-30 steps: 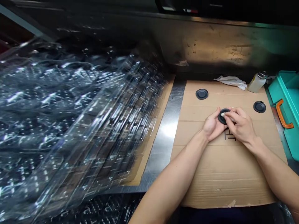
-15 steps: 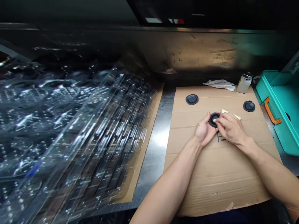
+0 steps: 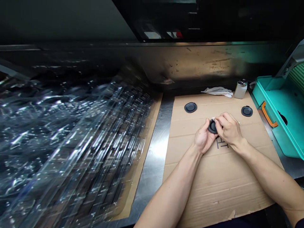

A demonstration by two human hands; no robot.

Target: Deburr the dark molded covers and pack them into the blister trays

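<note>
My left hand (image 3: 203, 137) grips a round black rubber disc (image 3: 212, 127) just above the cardboard sheet (image 3: 213, 177). My right hand (image 3: 227, 129) is closed over the disc's right side, pressing a small white piece (image 3: 213, 119) against it. Two more black discs lie flat on the cardboard, one at the back left (image 3: 190, 107) and one at the back right (image 3: 246, 111).
A wide stack of clear plastic trays (image 3: 66, 142) fills the left of the bench. A small bottle (image 3: 240, 89) and a white cloth (image 3: 217, 91) sit at the cardboard's far edge. A teal bin (image 3: 282, 117) with an orange handle (image 3: 268, 114) stands at right. A metal wall rises behind.
The view has shifted, so everything sits further left and lower in the frame. Both hands stay on the disc; the right hand's pale piece now shows only at the disc's top edge.
</note>
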